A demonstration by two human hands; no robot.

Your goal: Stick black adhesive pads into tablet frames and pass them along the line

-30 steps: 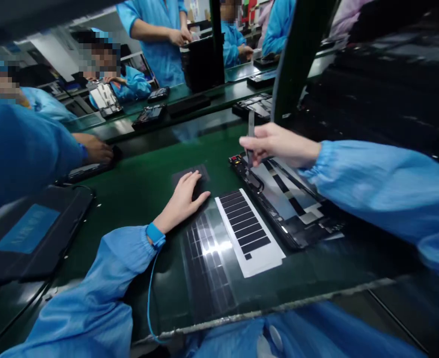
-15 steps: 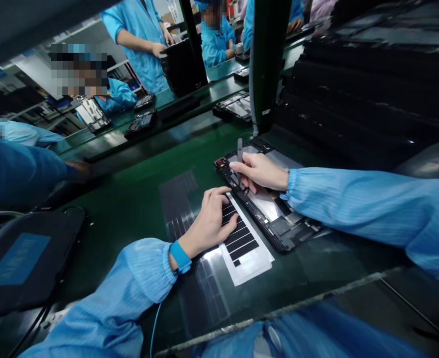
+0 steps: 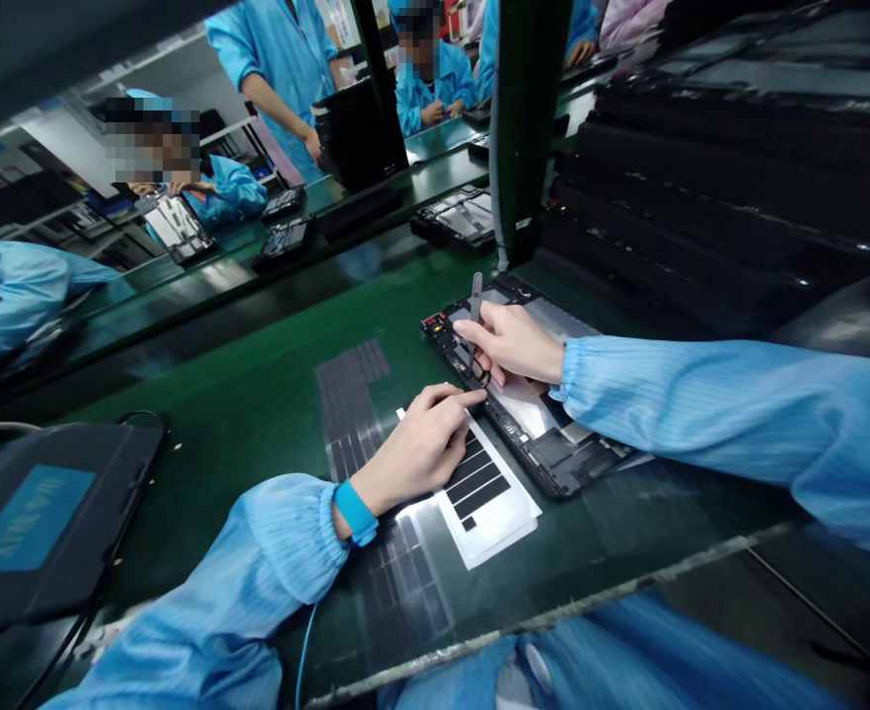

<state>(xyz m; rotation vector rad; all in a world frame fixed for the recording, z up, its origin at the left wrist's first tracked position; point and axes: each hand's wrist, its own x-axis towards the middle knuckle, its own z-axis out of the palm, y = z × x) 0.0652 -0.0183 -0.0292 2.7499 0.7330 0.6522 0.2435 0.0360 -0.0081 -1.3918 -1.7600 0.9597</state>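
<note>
Head view only. Near the middle of the frame, on a green bench mat (image 3: 228,434), an opened tablet housing (image 3: 553,459) lying flat and slanting toward the upper right: black rim, silver shielding panels, dark inner parts exposed, small red and yellow components at the far left corner. From the right edge of the frame, in a pale blue sleeve (image 3: 701,414), the right hand (image 3: 513,343) closed in a firm pinch on slim dark tweezers (image 3: 475,296), nearly upright, tips down at the housing's upper left edge. At lower centre, the left hand (image 3: 416,449) half curled, forefinger reaching the housing's edge; any hold on something there too small to tell. Beneath that hand, just beside the housing, a white-backed sheet of black strips (image 3: 488,498), and farther left a dark strip sheet (image 3: 350,404). On the left wrist, a blue wrist strap (image 3: 355,513). At lower left, a black tablet (image 3: 42,523) with a blue label. Along the top of the frame, co-workers in blue smocks (image 3: 272,59).
</note>
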